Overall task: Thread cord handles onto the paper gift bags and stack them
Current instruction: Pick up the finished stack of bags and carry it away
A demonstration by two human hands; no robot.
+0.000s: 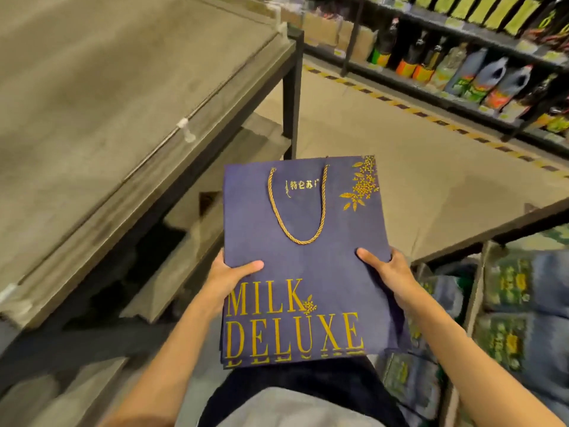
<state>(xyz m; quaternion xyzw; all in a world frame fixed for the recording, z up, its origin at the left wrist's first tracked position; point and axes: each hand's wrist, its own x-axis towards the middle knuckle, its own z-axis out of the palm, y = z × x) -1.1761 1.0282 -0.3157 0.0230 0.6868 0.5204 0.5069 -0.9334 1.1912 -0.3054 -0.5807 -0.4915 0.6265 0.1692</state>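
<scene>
A grey shelf [92, 103] stands left of the bags [308, 272], a flat blue stack held before the person's waist. The left hand [228, 278] grips the bags' left edge and the right hand [391, 272] their right edge, thumbs on top. A gold cord [300, 241] loops over the bags' upper face.

Gift bags [308, 266] lie stacked between left hand [229, 277] and right hand [389, 272]; table [92, 87] left; bottle shelves [462, 72] beyond.

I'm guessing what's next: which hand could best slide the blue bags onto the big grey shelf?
Probably the left hand: it grips the bags on the edge beside the grey shelf. The right hand holds the edge away from it.
</scene>
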